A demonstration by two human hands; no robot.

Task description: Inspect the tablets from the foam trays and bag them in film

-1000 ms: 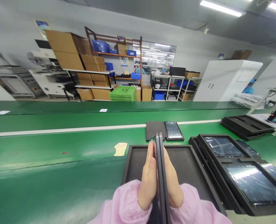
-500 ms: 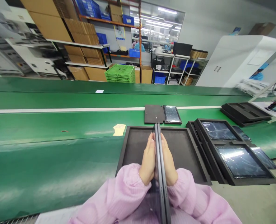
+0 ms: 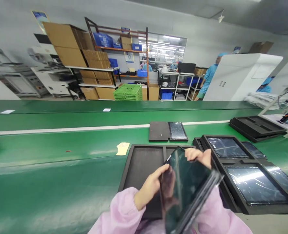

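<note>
Green counter (image 3: 61,182), near edge: glossy stacked tablets (image 3: 182,185) tilt above a black tray (image 3: 144,162), the left grip (image 3: 150,187) pinching their left edge, the right grip (image 3: 199,156) curled over the far edge. Loosened fingers might let the slick faces slide, dropping one. Rightward lies a loaded tray (image 3: 268,209).
</note>
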